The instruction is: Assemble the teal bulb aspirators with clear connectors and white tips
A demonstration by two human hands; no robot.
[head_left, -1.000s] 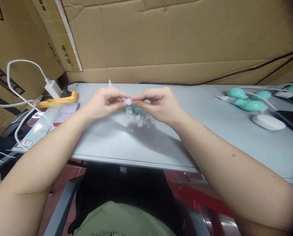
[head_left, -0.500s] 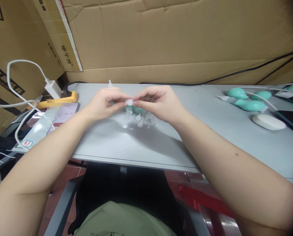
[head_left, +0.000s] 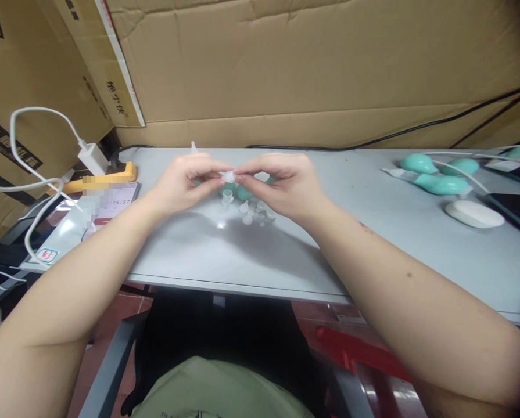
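Between my two hands, a small translucent white plastic piece [head_left: 229, 177] is held above the table. My left hand [head_left: 189, 181] pinches its left side with thumb and forefinger. From the right, my right hand [head_left: 280, 181] grips it the same way. Below lie a clear small cup-shaped piece [head_left: 227, 198] and several translucent funnel-like pieces [head_left: 248, 217]. Teal rounded objects [head_left: 243, 192] show partly behind the fingers. A white nozzle-like tip [head_left: 193, 147] stands up behind my left hand. The exact kind of the held piece is too small to make out.
At the right lie teal bulbs [head_left: 443, 184] and a white rounded object [head_left: 474, 214], near a dark device. To the left are a phone [head_left: 126, 194], a yellow tool [head_left: 124, 172], a white charger [head_left: 93, 158] and looping cable. Cardboard [head_left: 312, 69] walls the back of the grey table [head_left: 207, 255].
The piece between my fingers has turned slightly and both hands stay almost in place. My right wrist has shifted a little, showing more teal behind the fingers.
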